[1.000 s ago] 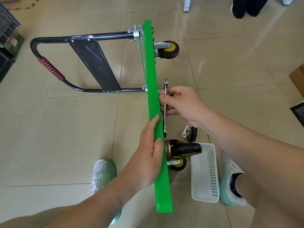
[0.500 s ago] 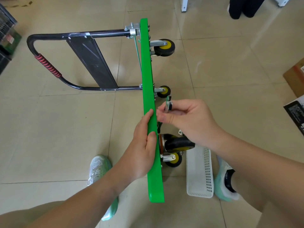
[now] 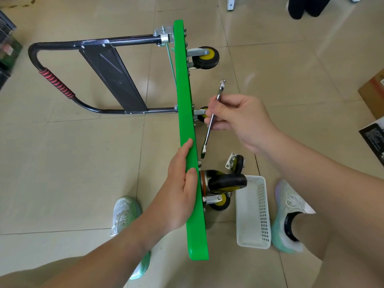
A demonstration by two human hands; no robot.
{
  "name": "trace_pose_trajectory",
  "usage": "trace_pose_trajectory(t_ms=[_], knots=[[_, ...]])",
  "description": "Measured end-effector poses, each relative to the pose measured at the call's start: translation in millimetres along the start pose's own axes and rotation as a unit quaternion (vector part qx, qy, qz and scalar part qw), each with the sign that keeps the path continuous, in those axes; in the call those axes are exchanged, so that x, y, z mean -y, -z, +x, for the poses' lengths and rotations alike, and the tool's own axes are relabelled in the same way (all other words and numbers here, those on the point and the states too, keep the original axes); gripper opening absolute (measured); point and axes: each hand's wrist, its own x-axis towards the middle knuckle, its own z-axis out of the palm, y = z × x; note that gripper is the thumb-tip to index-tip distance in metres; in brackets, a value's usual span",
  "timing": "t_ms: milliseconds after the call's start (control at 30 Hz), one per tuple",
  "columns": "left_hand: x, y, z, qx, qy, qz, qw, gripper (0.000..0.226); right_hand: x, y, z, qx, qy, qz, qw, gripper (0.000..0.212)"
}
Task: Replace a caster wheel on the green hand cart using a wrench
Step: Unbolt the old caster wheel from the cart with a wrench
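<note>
The left hand [image 3: 180,183] is gripping the upper edge of the green hand cart [image 3: 185,104]. Its fingers are curling over the deck's left face and its thumb is lying along the edge, on the deck's near half. The right hand [image 3: 241,119] is pinching the wrench [image 3: 207,138] around mid-shaft, fingers curled, just right of the deck's underside.

The cart is standing on its side on the floor [image 3: 83,173], with its long axis running away from the person. Its black handle [image 3: 62,88] is lying out to the left and its wheels are pointing right. The wrench is tilting: its upper end is pointing away and slightly right, and its lower end is slanting down toward the deck, close above the near mounted caster [image 3: 226,181]. Whether that end is touching a bolt cannot be told.

A loose caster [image 3: 236,164] is sitting on the floor just beyond a white basket [image 3: 253,215], beside the cart's near end.
</note>
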Motion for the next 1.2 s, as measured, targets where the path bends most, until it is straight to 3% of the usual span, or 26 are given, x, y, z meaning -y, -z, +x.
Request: trace_pose_trajectory(t_ms=[200, 367, 467, 700, 833, 1033, 1100, 1200], knots=[[0, 2, 0, 0.006, -0.004, -0.007, 1.0, 0.057, -18, -5, 27, 0.039, -0.077, -0.01, 0.996, 0.007], [0, 3, 1, 0.012, -0.008, -0.007, 1.0, 0.057, -28, -10, 34, 0.092, -0.138, -0.037, 0.986, 0.041], [0, 4, 0, 0.013, -0.011, -0.01, 1.0, 0.057, -31, -10, 33, 0.087, -0.135, -0.041, 0.986, 0.032], [2, 2, 2, 0.003, -0.01, -0.007, 1.0, 0.057, -21, -10, 2, 0.054, -0.037, -0.023, 0.998, 0.006], [2, 0, 2, -0.006, -0.013, -0.006, 1.0, 0.058, -14, -11, -28, 0.057, 0.034, -0.014, 0.998, 0.024], [3, -1, 2, -0.017, -0.019, 0.007, 1.0, 0.058, -18, -13, -71, 0.107, 0.105, -0.037, 0.988, 0.033], [2, -1, 2, -0.02, -0.013, 0.009, 1.0, 0.058, -19, -14, -78, 0.096, 0.122, -0.046, 0.987, 0.04], [2, -2, 2, -0.016, -0.014, 0.008, 1.0, 0.059, -16, -13, -76, 0.055, 0.144, -0.049, 0.987, 0.032]])
